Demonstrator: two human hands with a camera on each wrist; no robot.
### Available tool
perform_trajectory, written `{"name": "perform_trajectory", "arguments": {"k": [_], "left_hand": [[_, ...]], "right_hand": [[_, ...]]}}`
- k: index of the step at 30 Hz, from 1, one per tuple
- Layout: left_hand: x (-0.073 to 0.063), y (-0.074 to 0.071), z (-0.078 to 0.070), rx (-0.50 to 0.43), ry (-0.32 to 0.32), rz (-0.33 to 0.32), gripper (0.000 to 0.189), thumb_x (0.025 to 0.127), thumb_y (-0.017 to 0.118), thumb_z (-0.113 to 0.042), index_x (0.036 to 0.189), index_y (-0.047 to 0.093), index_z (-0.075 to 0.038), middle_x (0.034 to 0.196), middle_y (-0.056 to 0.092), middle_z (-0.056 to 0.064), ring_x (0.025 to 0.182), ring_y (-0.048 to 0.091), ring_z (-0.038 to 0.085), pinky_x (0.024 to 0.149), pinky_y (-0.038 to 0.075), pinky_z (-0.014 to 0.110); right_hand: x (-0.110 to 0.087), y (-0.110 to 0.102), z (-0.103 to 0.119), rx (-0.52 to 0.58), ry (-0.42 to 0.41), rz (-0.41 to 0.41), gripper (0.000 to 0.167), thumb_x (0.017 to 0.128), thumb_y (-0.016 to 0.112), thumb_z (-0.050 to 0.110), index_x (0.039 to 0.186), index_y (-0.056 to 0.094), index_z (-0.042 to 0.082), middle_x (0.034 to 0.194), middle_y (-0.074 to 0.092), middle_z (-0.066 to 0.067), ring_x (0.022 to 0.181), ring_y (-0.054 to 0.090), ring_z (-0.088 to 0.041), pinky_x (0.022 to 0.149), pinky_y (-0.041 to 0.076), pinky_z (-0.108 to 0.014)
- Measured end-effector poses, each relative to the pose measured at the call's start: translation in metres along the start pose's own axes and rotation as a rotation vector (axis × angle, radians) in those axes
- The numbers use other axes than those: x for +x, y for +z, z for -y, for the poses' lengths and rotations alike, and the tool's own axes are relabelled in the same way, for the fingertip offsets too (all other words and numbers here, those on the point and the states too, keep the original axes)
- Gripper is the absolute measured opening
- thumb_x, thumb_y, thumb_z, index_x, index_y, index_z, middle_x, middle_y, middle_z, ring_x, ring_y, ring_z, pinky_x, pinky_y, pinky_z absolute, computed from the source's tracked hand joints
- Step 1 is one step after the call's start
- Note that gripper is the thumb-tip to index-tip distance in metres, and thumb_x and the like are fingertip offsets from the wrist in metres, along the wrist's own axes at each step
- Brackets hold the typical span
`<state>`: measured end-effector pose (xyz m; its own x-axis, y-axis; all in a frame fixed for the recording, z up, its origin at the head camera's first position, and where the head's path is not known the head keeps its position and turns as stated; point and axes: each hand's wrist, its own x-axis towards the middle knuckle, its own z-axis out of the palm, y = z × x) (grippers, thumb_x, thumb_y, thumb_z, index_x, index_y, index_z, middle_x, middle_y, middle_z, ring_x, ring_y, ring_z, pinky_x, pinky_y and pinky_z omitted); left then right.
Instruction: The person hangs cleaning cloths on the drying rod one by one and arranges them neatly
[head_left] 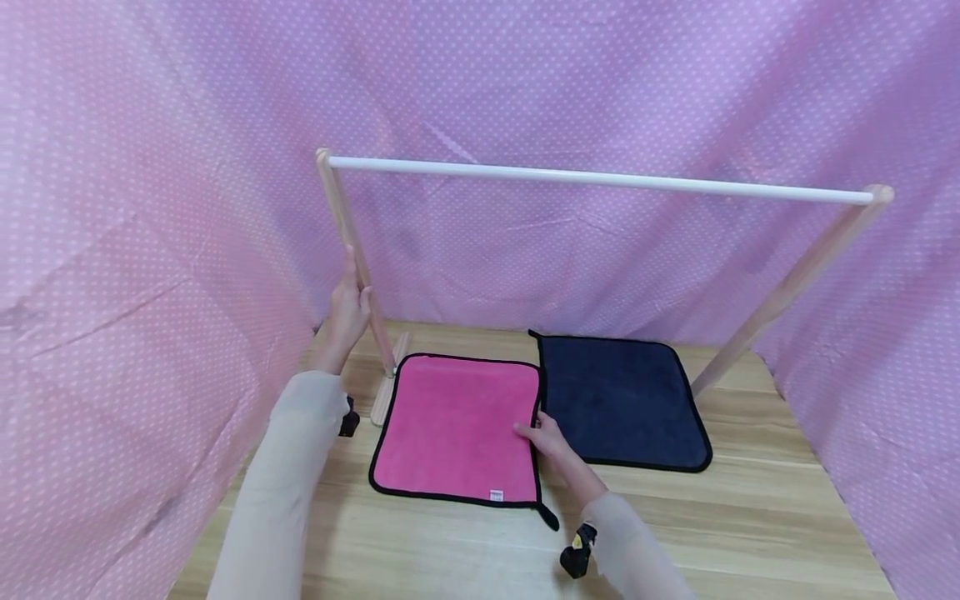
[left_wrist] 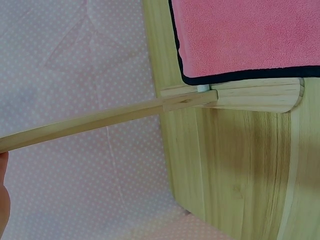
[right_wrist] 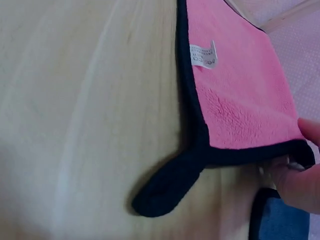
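A square pink towel with black trim, a white label and a black corner loop lies on the table. My right hand pinches its right edge, thumb on top and fingers underneath, lifting that edge slightly in the right wrist view. My left hand is up at the left wooden post of a rack, its thumb across the post and a finger pointing up along it. Only a bit of that hand shows in the left wrist view, beside the post. The towel's far left corner overlaps the post's foot.
A dark navy towel lies flat on the right, bordering the pink one. The rack's white bar spans above to the right post, which stands behind the navy towel. Pink dotted cloth encloses the wooden table.
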<state>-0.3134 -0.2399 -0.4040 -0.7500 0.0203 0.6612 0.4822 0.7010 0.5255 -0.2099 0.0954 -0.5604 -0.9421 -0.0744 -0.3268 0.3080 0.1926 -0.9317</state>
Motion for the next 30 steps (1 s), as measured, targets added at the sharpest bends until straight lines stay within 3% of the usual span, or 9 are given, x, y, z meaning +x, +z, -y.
{"name": "perform_trajectory", "arguments": {"k": [5,9,12,15,17,19,22,25,30], "left_hand": [[0.000,0.003,0.001,0.001,0.037,-0.005,0.076,0.088,0.046,0.010,0.147,0.004,-0.012,0.125,0.038,0.040,0.112,0.043,0.050,0.093,0.041,0.055],[0.002,0.003,0.001,0.008,0.040,0.018,0.073,0.090,0.046,0.007,0.146,0.003,-0.009,0.129,0.034,0.039,0.113,0.042,0.050,0.094,0.040,0.055],[0.002,0.002,0.000,0.008,0.017,0.035,0.072,0.090,0.045,0.007,0.146,0.002,-0.008,0.131,0.033,0.038,0.115,0.040,0.050,0.096,0.039,0.054],[0.002,0.001,-0.001,0.014,0.004,0.042,0.072,0.090,0.044,0.007,0.146,0.002,-0.007,0.131,0.034,0.037,0.115,0.041,0.049,0.096,0.039,0.053],[0.002,0.001,-0.001,0.013,0.011,0.039,0.073,0.090,0.044,0.008,0.146,0.001,-0.009,0.131,0.034,0.038,0.113,0.042,0.049,0.095,0.040,0.053],[0.002,0.001,-0.002,0.015,0.024,0.029,0.074,0.090,0.045,0.008,0.147,0.001,-0.011,0.129,0.035,0.039,0.108,0.044,0.050,0.093,0.041,0.054],[0.001,0.001,-0.001,0.008,0.034,0.018,0.076,0.090,0.045,0.007,0.147,-0.001,-0.014,0.121,0.040,0.040,0.096,0.048,0.049,0.088,0.043,0.054],[0.001,-0.001,-0.001,0.003,0.016,0.029,0.076,0.091,0.044,0.006,0.147,-0.002,-0.016,0.120,0.040,0.039,0.094,0.049,0.048,0.087,0.044,0.054],[0.001,-0.004,-0.003,-0.015,-0.026,0.063,0.076,0.091,0.043,0.008,0.147,-0.003,-0.014,0.136,0.028,0.036,0.114,0.041,0.050,0.094,0.041,0.053]], "right_hand": [[-0.002,-0.002,0.014,-0.010,-0.032,0.053,0.038,0.087,0.054,0.002,0.123,0.047,-0.009,0.113,0.058,-0.023,0.093,0.058,-0.021,0.085,0.049,-0.036],[-0.002,-0.005,0.031,-0.043,-0.071,0.119,0.047,0.090,0.051,0.004,0.134,0.037,-0.008,0.133,0.042,-0.027,0.117,0.047,-0.034,0.096,0.041,-0.047],[-0.001,-0.007,0.046,-0.076,-0.106,0.163,0.047,0.092,0.050,0.006,0.135,0.037,-0.006,0.139,0.034,-0.025,0.126,0.036,-0.038,0.100,0.035,-0.053],[-0.001,-0.008,0.062,-0.094,-0.184,0.210,0.035,0.092,0.051,0.007,0.126,0.050,-0.002,0.130,0.048,-0.019,0.116,0.047,-0.030,0.097,0.040,-0.045],[-0.002,-0.008,0.073,-0.112,-0.250,0.243,0.026,0.092,0.051,0.007,0.116,0.055,-0.003,0.115,0.056,-0.013,0.105,0.052,-0.020,0.092,0.043,-0.036],[-0.003,-0.008,0.084,-0.128,-0.310,0.284,0.018,0.091,0.052,0.006,0.105,0.056,-0.005,0.097,0.058,-0.007,0.090,0.052,-0.014,0.084,0.044,-0.029],[-0.005,-0.009,0.101,-0.150,-0.358,0.325,0.014,0.091,0.052,0.005,0.100,0.055,-0.005,0.086,0.056,0.000,0.080,0.050,-0.009,0.077,0.041,-0.023],[-0.008,-0.009,0.117,-0.182,-0.368,0.346,0.018,0.091,0.051,0.005,0.106,0.056,-0.004,0.089,0.059,-0.002,0.078,0.052,-0.008,0.076,0.043,-0.022],[-0.009,-0.012,0.139,-0.249,-0.421,0.353,0.025,0.092,0.051,0.006,0.115,0.055,-0.001,0.096,0.059,-0.007,0.077,0.053,-0.009,0.073,0.045,-0.023]]}}
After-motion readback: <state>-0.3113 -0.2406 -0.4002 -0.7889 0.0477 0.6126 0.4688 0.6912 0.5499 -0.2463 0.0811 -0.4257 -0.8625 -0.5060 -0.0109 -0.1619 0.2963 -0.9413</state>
